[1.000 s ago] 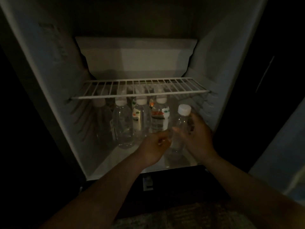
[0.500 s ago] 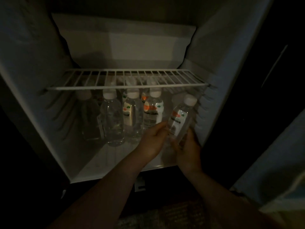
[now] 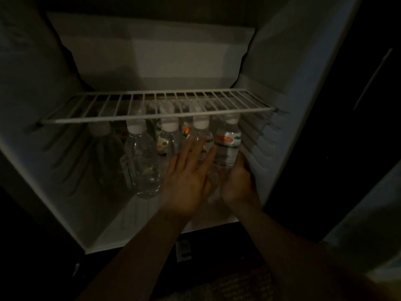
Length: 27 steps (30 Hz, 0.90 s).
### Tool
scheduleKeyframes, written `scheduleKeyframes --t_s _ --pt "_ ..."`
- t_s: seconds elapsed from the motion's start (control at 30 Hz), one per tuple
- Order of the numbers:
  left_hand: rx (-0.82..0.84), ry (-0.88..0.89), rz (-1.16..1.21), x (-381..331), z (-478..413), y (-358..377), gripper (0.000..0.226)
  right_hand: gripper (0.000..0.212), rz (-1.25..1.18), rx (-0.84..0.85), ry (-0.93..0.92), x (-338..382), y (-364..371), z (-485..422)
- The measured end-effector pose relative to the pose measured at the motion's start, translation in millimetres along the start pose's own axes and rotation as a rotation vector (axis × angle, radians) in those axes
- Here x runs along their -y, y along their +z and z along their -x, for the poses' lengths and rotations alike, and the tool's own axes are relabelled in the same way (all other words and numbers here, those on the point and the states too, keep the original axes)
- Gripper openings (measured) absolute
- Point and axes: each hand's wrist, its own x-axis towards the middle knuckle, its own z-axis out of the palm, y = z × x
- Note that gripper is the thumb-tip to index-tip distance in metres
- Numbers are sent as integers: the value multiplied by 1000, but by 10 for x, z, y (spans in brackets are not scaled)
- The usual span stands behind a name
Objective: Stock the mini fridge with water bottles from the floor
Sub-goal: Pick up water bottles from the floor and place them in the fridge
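Observation:
The open mini fridge (image 3: 288, 88) fills the view in dim light. Several clear water bottles with white caps stand on its floor under the wire shelf (image 3: 156, 115). My right hand (image 3: 237, 181) grips the lower body of the rightmost water bottle (image 3: 227, 146), which stands upright close to the right wall. My left hand (image 3: 186, 174) is spread flat, its fingers resting against the neighbouring bottle (image 3: 200, 135). A label-free bottle (image 3: 143, 161) stands further left, and a dark bottle (image 3: 104, 157) sits near the left wall.
The wire shelf carries nothing and hangs just above the bottle caps. The ribbed right wall (image 3: 258, 144) lies right beside the held bottle. A strip of fridge floor (image 3: 134, 222) shows in front of the row. Carpet (image 3: 238, 285) lies below the fridge.
The held bottle went from tilted at the fridge front to upright, deeper in the row by the right wall. My left hand opened and now lies flat against the neighbouring bottle.

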Motion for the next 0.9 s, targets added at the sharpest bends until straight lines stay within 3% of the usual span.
scheduleKeyframes --t_s 0.23,0.5,0.7,0.9 --pt "-24 98 -182 111 24 173 59 35 -42 121 100 18 118 -313" --pt "-16 103 -200 133 30 193 58 39 79 122 94 55 193 -464" --pt "-3 91 -159 133 39 114 56 36 36 147 75 55 115 -383" --pt "163 97 28 160 86 30 62 30 94 120 25 189 -104 -177"
